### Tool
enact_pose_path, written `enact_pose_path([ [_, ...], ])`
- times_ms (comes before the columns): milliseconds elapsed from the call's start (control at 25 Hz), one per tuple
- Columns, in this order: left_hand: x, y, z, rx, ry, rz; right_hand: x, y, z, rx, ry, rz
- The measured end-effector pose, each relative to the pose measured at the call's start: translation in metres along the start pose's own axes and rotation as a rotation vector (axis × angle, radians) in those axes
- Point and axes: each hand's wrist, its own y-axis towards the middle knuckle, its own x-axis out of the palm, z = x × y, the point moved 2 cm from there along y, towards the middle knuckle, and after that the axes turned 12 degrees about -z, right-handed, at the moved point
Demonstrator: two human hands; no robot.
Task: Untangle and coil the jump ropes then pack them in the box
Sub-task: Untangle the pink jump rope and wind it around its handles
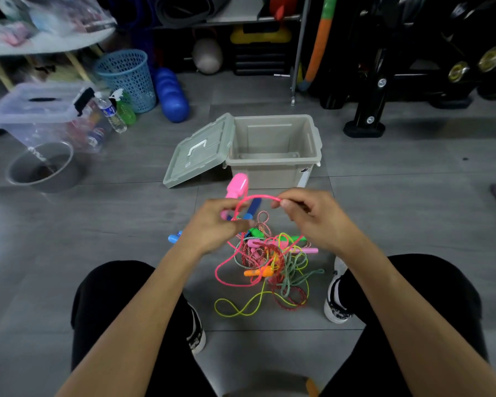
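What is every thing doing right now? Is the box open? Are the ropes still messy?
Box: open, nothing inside.
Lid: off, leaning against the box.
Pink rope: held up in a loop between both hands.
Pink handle: held upright.
Rope pile: tangled on the floor.
Left hand: gripping the pink handle.
Right hand: pinching the pink rope.

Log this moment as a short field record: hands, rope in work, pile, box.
left hand: grips the pink handle
right hand: pinches the pink rope, which arcs between the hands
pile: tangled ropes on the floor between the feet, pink rope trailing into it
box: open, nothing seen inside, lid leaning on its left side
coiled so far: none visible
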Motion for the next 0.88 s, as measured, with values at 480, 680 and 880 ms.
enact_pose_path([
  [480,-0.018,0.001,0.002,0.123,-0.537,0.301,0.031,0.002,0.061,0.448,-0.072,-0.551],
  [680,-0.013,0.011,-0.024,-0.355,0.091,0.116,0.004,0.004,0.027,0.121,0.092,0.07],
  [880,0.0,0.006,-0.012,-0.139,0.197,0.004,0.0,-0.005,0.009,0.04,0.05,-0.027],
])
